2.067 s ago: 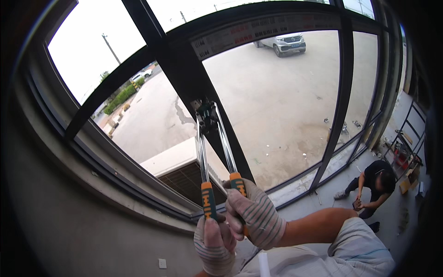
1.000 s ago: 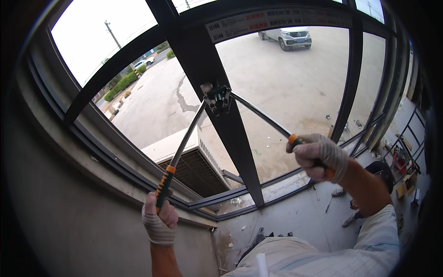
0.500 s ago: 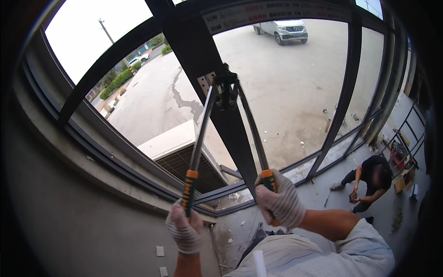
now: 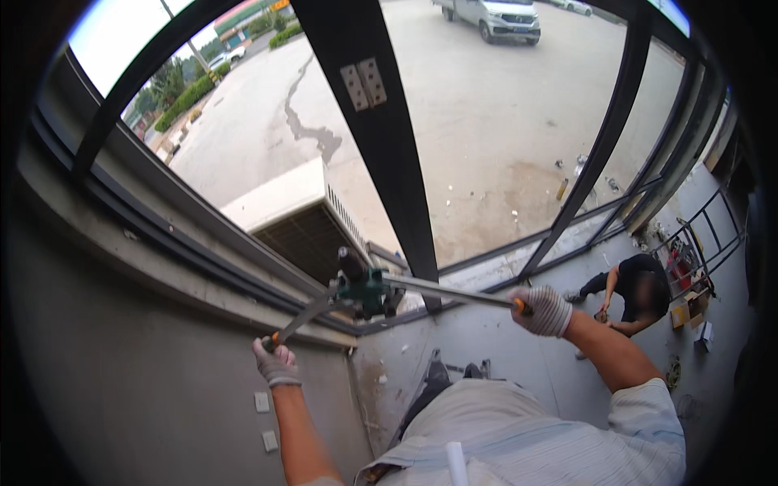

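Observation:
A two-handled lever riveter with a dark green head (image 4: pixel 366 293) hangs in front of me, its long metal arms spread wide apart. My left hand (image 4: pixel 277 363), in a striped work glove, is closed around the grip of one arm, low on the left. Farther right, my gloved right hand (image 4: pixel 541 311) grasps the orange-ended grip of the other arm. Above the tool, a silver hinge plate (image 4: pixel 364 84) with several holes sits on the dark window post (image 4: pixel 397 170). The riveter head is apart from that plate.
A person in dark clothes (image 4: pixel 640 292) crouches on the floor at right, near cardboard boxes (image 4: pixel 681 314) and a black metal frame (image 4: pixel 717 231). Outside the window stand a white boxy unit (image 4: pixel 279 194) and a pickup truck (image 4: pixel 506 18). A grey wall (image 4: pixel 146 348) runs along my left.
The riveter has come down and away from the hinge plate, leaving it uncovered. My hands have moved apart, so the tool's arms went from nearly together to wide open.

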{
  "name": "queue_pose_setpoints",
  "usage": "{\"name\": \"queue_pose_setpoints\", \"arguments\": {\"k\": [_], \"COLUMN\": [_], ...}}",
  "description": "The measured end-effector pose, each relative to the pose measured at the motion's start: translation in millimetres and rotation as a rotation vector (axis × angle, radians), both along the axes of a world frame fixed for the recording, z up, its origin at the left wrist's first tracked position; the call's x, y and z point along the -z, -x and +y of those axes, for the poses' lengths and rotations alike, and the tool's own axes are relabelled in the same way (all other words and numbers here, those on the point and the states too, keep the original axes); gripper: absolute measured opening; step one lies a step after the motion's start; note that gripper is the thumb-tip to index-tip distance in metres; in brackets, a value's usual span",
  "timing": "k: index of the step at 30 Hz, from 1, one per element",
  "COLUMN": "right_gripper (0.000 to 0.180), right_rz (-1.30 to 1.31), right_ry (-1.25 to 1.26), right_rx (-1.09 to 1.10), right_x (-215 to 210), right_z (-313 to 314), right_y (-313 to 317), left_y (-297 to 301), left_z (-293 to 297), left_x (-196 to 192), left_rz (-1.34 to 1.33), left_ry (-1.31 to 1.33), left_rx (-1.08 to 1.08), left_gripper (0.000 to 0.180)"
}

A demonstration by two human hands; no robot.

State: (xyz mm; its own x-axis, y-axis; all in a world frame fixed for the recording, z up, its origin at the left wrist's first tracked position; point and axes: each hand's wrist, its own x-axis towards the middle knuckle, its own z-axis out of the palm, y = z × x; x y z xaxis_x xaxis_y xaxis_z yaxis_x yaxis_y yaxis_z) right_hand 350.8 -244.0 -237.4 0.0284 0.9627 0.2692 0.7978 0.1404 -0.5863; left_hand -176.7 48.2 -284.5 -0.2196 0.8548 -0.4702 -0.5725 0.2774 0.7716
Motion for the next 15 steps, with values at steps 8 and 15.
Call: {"name": "queue_pose_setpoints", "arguments": {"k": [8,15], "right_gripper": [0.026,0.026], "right_rz": [0.133,0.035], "right_ry": [0.154,0.379], "right_rx": [0.015,-0.006], "right_x": [25.5,33.4], "right_z": [-17.5,-51.9], "right_y": [25.9,36.4], "left_y": [-26.9,-22.4], "left_z": [-97.9,-220.5], "left_x": [99.8,152.9], "left_rz": [0.058,0.076], "left_ry": [0.401,0.773], "left_rx": [0.352,0.658], "left_gripper": [0.053,0.048]}}
